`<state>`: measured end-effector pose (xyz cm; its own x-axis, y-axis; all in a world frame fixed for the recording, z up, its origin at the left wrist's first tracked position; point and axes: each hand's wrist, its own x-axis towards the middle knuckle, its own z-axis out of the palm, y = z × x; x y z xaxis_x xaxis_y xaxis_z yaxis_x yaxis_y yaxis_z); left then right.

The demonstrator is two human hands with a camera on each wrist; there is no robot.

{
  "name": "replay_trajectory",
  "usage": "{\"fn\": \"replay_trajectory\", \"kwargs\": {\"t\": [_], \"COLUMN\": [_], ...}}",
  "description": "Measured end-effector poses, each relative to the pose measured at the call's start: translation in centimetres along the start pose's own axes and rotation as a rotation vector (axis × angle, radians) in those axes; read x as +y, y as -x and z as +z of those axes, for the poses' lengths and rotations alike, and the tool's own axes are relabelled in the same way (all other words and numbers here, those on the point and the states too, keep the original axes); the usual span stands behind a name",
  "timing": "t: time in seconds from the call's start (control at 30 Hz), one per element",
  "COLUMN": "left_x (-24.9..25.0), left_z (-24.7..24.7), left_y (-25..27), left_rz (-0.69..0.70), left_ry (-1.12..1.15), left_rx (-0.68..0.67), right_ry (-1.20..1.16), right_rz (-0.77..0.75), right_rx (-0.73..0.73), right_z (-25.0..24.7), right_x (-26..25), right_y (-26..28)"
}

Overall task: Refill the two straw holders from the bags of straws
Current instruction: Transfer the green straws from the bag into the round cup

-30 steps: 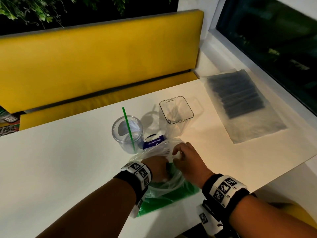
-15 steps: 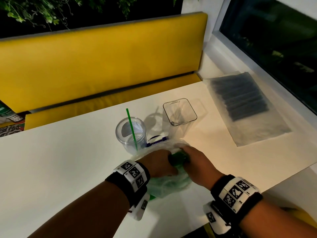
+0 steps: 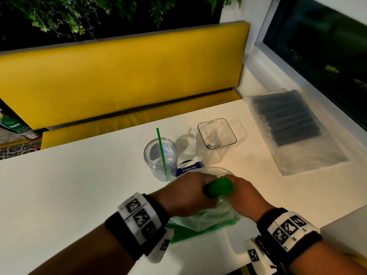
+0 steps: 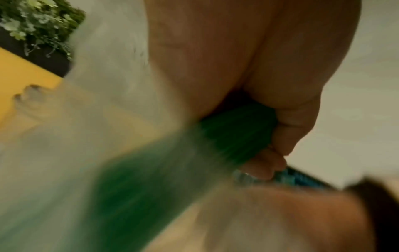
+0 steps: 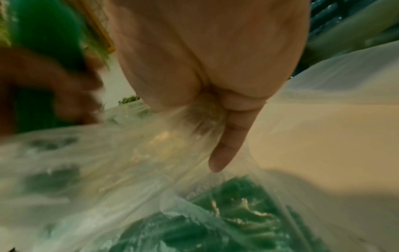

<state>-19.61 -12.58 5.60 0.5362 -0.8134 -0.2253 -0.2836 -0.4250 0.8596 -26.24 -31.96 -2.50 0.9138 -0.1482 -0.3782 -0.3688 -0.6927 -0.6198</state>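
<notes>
A round clear holder (image 3: 160, 158) with one green straw (image 3: 161, 151) stands mid-table. To its right stands a square clear holder (image 3: 216, 139), empty. In front of them lies a clear bag of green straws (image 3: 200, 223). My left hand (image 3: 185, 192) grips a thick bundle of green straws (image 3: 218, 187) at the bag's mouth; the left wrist view shows the fingers (image 4: 287, 119) curled round the green straws (image 4: 237, 134). My right hand (image 3: 245, 193) pinches the bag's plastic, and the right wrist view shows the bag (image 5: 151, 153) bunched under the fingers (image 5: 228, 139).
A second bag of dark straws (image 3: 288, 118) lies flat at the table's far right by the window sill. A small blue and white card (image 3: 187, 168) lies between the holders. A yellow bench (image 3: 123, 76) runs behind the white table (image 3: 59, 185).
My left hand has drawn a bundle of green straws up out of the bag's mouth, while the right hand keeps hold of the plastic. Both hands shifted slightly forward.
</notes>
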Motion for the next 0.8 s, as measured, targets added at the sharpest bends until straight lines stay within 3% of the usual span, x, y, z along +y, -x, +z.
{"fn": "replay_trajectory", "kwargs": {"t": [0.07, 0.1, 0.17, 0.27, 0.33, 0.43, 0.6, 0.7, 0.8], "left_x": [3.0, 4.3, 5.5, 4.6, 2.8, -1.8, -9.4, -11.4, -9.2], "left_z": [-2.7, -4.7, -8.8, -12.3, -12.4, -10.8, -8.1, -7.9, -8.2], "left_y": [1.8, 2.6, 3.7, 3.8, 2.4, -0.5, -2.3, -1.4, 0.8], "left_rz": [0.064, 0.139, 0.323, 0.424, 0.348, 0.073, -0.35, -0.418, -0.327], "left_ry": [0.293, 0.383, 0.42, 0.43, 0.508, 0.603, 0.39, 0.333, 0.149], "left_rx": [0.163, 0.333, 0.733, 1.029, 1.09, 1.118, 0.935, 0.828, 0.979], "right_ry": [0.001, -0.02, -0.025, -0.016, -0.008, -0.023, -0.032, -0.034, -0.058], "right_rz": [0.026, 0.037, 0.063, 0.072, 0.079, 0.088, 0.115, 0.124, 0.122], "right_rx": [0.006, 0.007, 0.004, 0.006, 0.005, 0.001, 0.016, 0.023, 0.017], "right_z": [0.6, 1.0, 1.5, 1.7, 1.7, 1.9, 2.2, 2.2, 2.4], "right_x": [0.0, 0.2, 0.3, -0.1, -0.4, -1.0, -1.0, -1.1, -0.7], "right_y": [-0.1, -0.3, -0.4, -0.2, -0.2, -0.3, -0.4, -0.4, -0.5]}}
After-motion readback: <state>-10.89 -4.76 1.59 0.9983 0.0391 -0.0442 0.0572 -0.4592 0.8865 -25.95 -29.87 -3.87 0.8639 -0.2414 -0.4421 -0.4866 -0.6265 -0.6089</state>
